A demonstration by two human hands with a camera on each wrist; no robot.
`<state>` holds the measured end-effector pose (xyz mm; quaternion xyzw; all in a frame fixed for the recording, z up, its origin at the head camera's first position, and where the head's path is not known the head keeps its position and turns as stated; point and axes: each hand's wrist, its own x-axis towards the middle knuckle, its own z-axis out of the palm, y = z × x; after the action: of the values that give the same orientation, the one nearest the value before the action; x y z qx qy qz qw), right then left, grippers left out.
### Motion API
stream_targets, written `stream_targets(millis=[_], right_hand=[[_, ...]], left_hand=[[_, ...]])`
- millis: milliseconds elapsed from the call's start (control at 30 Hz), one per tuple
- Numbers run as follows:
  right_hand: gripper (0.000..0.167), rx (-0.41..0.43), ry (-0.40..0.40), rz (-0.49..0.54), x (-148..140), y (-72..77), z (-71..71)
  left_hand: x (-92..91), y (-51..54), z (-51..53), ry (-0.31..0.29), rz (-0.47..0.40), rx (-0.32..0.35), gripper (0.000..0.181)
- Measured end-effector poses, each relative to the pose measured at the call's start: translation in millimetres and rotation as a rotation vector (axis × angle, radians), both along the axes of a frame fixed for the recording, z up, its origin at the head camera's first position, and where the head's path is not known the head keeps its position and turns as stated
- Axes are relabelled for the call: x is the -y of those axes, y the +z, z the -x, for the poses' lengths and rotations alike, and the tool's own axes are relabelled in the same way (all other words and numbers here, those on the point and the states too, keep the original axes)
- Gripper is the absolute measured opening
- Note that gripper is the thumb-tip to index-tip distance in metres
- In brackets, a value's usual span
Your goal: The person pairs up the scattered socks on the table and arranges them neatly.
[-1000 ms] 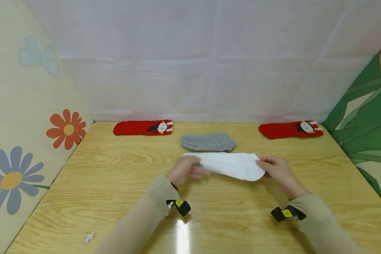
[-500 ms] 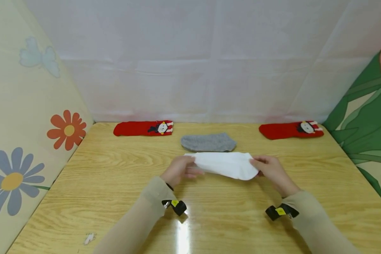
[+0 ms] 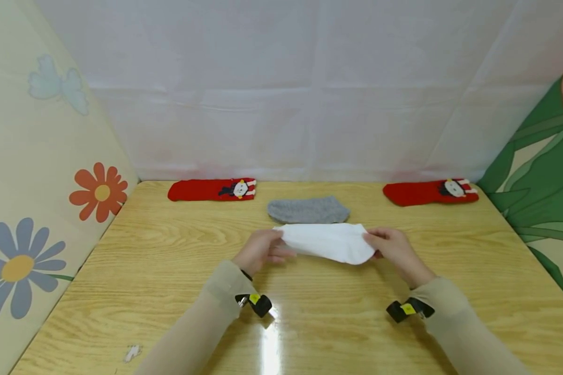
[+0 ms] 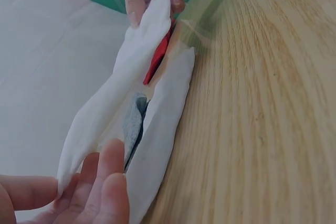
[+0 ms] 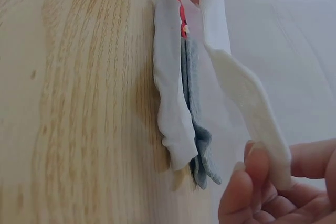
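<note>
Both hands hold a white sock point(image 3: 326, 242) stretched sideways above the table. My left hand point(image 3: 260, 250) pinches its left end between thumb and fingers, while my right hand point(image 3: 396, 253) pinches the right end. Below it, a second white sock point(image 4: 165, 124) lies on the wood, seen in both wrist views; from the head view the held sock mostly hides it. Just behind lies a grey sock point(image 3: 308, 210), which looks doubled in the right wrist view.
At the back of the wooden table point(image 3: 169, 291) lie two red socks with a cartoon figure, a left red sock point(image 3: 197, 190) and a right red sock point(image 3: 415, 192). A white cloth point(image 3: 281, 104) hangs behind, and flowered panels stand at both sides.
Both hands have shifted a little to the left, carrying the held white sock with them. The grey and red socks have stayed in place.
</note>
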<state>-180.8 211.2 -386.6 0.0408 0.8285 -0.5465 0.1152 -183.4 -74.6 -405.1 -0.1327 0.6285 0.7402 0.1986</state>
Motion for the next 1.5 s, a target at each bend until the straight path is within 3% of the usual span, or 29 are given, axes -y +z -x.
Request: stream_targets(millis=[300, 1000, 1200, 1500], right_hand=[[0.043, 0.017, 0.015, -0.011, 4, -3.0, 4.1], [0.040, 0.037, 0.019, 0.002, 20, -9.1, 13.1], [0.038, 0.029, 0.044, 0.019, 24, -11.4, 15.9], [0.033, 0.019, 0.070, -0.053, 27, -16.3, 20.9]], left_hand=[[5.6, 0.4, -0.1, 0.002, 0.013, -0.003, 0.031], [16.6, 0.4, 6.6, 0.039, 0.076, 0.061, 0.032], [17.2, -0.8, 11.8, 0.051, 0.123, 0.070, 0.032], [16.9, 1.4, 19.1, 0.033, 0.205, 0.040, 0.033]])
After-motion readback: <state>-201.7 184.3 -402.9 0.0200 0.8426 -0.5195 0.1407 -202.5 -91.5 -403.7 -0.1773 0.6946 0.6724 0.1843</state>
